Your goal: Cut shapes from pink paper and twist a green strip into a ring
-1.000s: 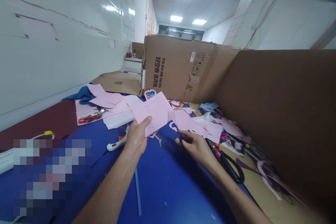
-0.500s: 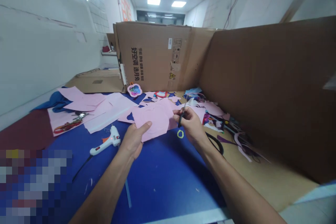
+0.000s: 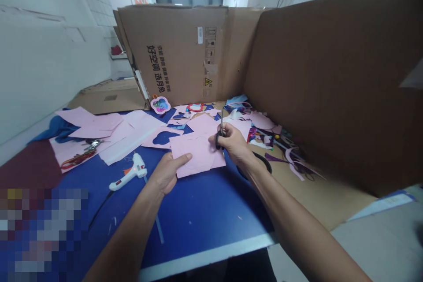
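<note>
My left hand grips the lower left edge of a pink sheet, thumb on top and fingers underneath. In my right hand are black-handled scissors, blades pointing up and away from me. The right fingertips are at the sheet's right side; whether they also pinch it I cannot tell. Faint outlines show on the sheet. Just beyond it lies a pink offcut with a curved hole.
A white glue gun rests left on the blue table. Pink sheets and red-handled pliers lie farther left. Large cardboard panels stand behind and to the right. A flower-shaped trinket leans there; scraps pile up at right.
The view has tilted down and shifted. Both hands still hold the sheet and scissors; the sheet appears turned and flatter, and the small yellow-green ring below it is no longer visible.
</note>
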`<state>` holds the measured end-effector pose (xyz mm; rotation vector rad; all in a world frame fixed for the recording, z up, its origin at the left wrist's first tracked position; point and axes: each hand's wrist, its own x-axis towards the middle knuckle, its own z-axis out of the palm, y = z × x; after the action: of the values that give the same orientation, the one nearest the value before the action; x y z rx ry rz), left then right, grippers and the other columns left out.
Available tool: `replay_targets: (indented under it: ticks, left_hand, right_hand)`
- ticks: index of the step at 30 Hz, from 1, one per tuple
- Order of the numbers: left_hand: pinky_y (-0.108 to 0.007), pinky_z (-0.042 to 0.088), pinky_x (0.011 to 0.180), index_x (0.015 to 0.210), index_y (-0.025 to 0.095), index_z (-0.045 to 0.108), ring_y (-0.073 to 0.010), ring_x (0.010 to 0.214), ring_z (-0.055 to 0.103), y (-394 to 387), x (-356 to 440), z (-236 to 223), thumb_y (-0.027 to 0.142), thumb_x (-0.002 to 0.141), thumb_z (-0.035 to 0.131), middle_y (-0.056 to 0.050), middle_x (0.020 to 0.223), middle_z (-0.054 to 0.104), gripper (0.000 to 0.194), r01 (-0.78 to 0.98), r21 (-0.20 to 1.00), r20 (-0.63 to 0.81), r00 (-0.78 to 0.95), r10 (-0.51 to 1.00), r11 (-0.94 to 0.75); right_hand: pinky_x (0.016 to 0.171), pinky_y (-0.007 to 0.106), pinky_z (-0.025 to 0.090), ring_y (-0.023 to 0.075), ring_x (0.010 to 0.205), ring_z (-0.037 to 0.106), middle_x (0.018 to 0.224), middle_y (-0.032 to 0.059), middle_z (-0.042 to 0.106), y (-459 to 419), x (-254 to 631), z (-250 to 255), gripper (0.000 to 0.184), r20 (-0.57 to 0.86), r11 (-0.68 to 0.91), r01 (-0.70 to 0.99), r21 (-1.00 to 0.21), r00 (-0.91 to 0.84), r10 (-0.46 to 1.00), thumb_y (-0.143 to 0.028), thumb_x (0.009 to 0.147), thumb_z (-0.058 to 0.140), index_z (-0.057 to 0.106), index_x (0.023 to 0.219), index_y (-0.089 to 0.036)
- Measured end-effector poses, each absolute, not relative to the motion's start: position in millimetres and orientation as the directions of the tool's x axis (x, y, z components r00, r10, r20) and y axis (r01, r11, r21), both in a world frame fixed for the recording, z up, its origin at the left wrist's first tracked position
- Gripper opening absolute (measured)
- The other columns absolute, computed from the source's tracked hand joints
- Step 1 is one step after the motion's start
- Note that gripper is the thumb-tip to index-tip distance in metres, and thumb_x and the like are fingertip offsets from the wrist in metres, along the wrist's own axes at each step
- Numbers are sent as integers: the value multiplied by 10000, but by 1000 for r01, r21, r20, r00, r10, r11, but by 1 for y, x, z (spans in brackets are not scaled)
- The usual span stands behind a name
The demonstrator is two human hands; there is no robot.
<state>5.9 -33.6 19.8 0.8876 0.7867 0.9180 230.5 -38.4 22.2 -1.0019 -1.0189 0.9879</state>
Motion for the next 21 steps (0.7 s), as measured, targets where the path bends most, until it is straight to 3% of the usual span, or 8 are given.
replay_targets:
  ticks: [11,14,17,21]
  left_hand:
    - [-510,608,1023,1211,68,777,-382,1086,774,-37,8,24,107,723,891,-233,1212,778,502,-360,853,-236,378,895,377]
    - [-515,597,1040,1214,73,774,-386,1117,763,-33,7,23,91,708,891,-229,1214,779,520,-408,852,-232,267,935,328]
    - [-509,579,1068,1204,92,776,-372,1150,752,-26,3,23,81,717,873,-207,1211,786,497,-469,849,-217,108,970,242]
    - [-503,547,1111,1217,123,768,-347,1205,731,-18,-6,25,77,743,854,-171,1232,788,483,-534,838,-151,-31,988,111]
  right_hand:
    - [579,263,432,134,593,556,700,-63,613,-41,226,21,400,166,188,-134,-973,160,973,-333,657,894,569,869,-235]
    - [727,315,508,182,781,627,891,-2,668,-43,229,22,342,242,239,39,-970,152,958,-410,754,846,686,997,-230]
    - [884,372,507,242,996,621,1071,59,651,-48,232,25,424,372,288,360,-888,191,909,-451,809,817,779,1184,-255]
    - [774,359,480,235,846,601,893,39,616,-56,229,26,460,400,288,565,-774,83,913,-477,852,791,789,1269,-282]
